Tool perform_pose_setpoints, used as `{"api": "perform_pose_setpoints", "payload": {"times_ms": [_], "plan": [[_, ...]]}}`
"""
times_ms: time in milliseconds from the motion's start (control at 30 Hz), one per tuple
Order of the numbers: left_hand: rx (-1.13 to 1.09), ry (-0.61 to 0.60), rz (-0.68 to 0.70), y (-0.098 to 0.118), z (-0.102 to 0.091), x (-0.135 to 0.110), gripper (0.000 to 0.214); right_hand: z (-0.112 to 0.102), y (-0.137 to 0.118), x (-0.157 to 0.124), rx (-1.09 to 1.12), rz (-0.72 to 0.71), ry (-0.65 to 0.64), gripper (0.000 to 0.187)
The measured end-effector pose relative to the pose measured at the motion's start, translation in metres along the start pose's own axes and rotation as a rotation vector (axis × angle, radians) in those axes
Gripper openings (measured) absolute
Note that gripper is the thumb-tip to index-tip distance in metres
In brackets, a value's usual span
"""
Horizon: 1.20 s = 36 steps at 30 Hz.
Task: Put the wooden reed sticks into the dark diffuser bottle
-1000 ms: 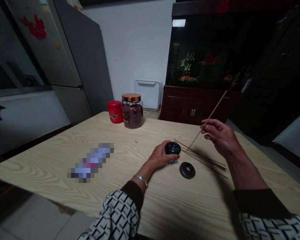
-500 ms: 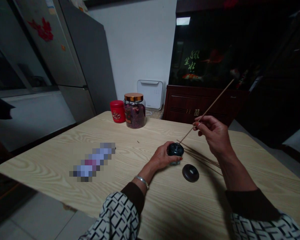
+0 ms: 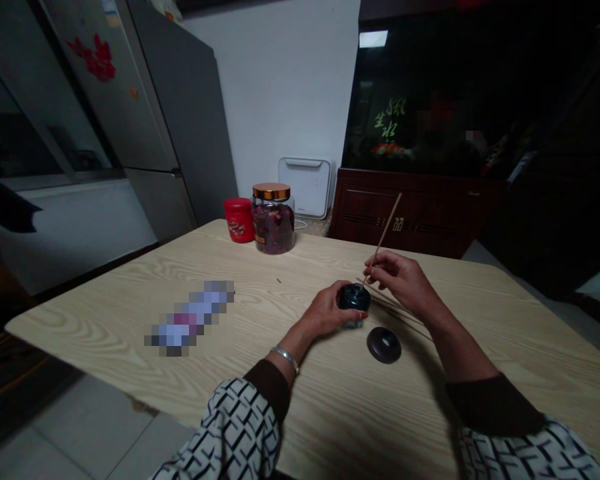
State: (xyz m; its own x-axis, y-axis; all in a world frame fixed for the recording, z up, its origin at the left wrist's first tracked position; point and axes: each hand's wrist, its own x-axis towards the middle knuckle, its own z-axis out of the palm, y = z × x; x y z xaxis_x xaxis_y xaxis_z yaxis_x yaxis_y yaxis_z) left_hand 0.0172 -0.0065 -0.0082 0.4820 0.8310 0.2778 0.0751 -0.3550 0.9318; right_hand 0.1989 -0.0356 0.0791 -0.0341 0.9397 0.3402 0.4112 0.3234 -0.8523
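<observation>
My left hand (image 3: pixel 326 311) is wrapped round a small dark round pot (image 3: pixel 354 297) standing on the wooden table (image 3: pixel 130 300). My right hand (image 3: pixel 403 281) pinches a thin incense stick (image 3: pixel 387 227), which stands nearly upright with its lower end at the pot's top. Several more thin sticks (image 3: pixel 405 312) lie flat on the table just behind and under my right wrist. A dark round lid (image 3: pixel 383 344) with a hole in its middle lies on the table to the right of the pot.
A glass jar with a copper lid (image 3: pixel 273 219) and a red tin (image 3: pixel 239 220) stand at the table's far edge. A blurred flat object (image 3: pixel 190 319) lies left of my hands. A grey fridge (image 3: pixel 145 113), a white box (image 3: pixel 305 187) and a dark cabinet (image 3: pixel 415 210) stand beyond the table.
My right hand has moved left and down towards the pot, tipping the stick from a slant to nearly upright with its lower end at the pot. My left hand has stayed on the pot.
</observation>
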Motion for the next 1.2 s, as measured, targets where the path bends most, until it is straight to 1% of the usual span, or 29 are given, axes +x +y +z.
{"api": "perform_pose_setpoints", "payload": {"times_ms": [133, 200, 267, 333, 400, 467, 500, 600, 767, 967, 1200], "plan": [[-0.008, -0.003, 0.017, 0.002, -0.001, -0.001, 0.070, -0.005, 0.001, 0.000, -0.056, 0.041, -0.098, 0.026], [-0.025, -0.006, 0.022, 0.001, -0.001, -0.001, 0.070, -0.014, 0.002, 0.001, -0.090, 0.057, -0.113, 0.030], [-0.041, -0.008, 0.019, 0.001, 0.000, 0.000, 0.070, -0.027, 0.006, 0.001, -0.185, 0.055, -0.134, 0.029], [-0.052, -0.012, 0.019, 0.000, 0.000, 0.000, 0.070, -0.040, 0.015, 0.001, -0.411, 0.060, -0.187, 0.023], [-0.053, -0.010, 0.022, 0.000, 0.001, 0.000, 0.071, -0.049, 0.026, -0.001, -0.730, 0.113, -0.247, 0.016], [-0.042, -0.010, 0.021, 0.000, 0.001, 0.000, 0.071, -0.050, 0.039, -0.004, -0.979, 0.199, -0.287, 0.014], [-0.034, -0.005, 0.021, 0.001, 0.001, 0.000, 0.070, -0.048, 0.044, -0.005, -1.045, 0.233, -0.302, 0.014], [-0.031, 0.001, 0.025, 0.001, 0.000, 0.000, 0.069, -0.040, 0.054, -0.009, -1.083, 0.267, -0.328, 0.016], [-0.048, -0.007, 0.029, -0.001, 0.001, 0.000, 0.070, -0.031, 0.054, -0.012, -1.097, 0.287, -0.301, 0.017], [-0.065, -0.009, 0.030, -0.003, 0.002, 0.001, 0.070, -0.029, 0.056, -0.013, -1.084, 0.244, -0.262, 0.018], [-0.064, -0.005, 0.033, -0.003, 0.002, 0.001, 0.070, -0.028, 0.057, -0.015, -1.107, 0.248, -0.291, 0.021]]}}
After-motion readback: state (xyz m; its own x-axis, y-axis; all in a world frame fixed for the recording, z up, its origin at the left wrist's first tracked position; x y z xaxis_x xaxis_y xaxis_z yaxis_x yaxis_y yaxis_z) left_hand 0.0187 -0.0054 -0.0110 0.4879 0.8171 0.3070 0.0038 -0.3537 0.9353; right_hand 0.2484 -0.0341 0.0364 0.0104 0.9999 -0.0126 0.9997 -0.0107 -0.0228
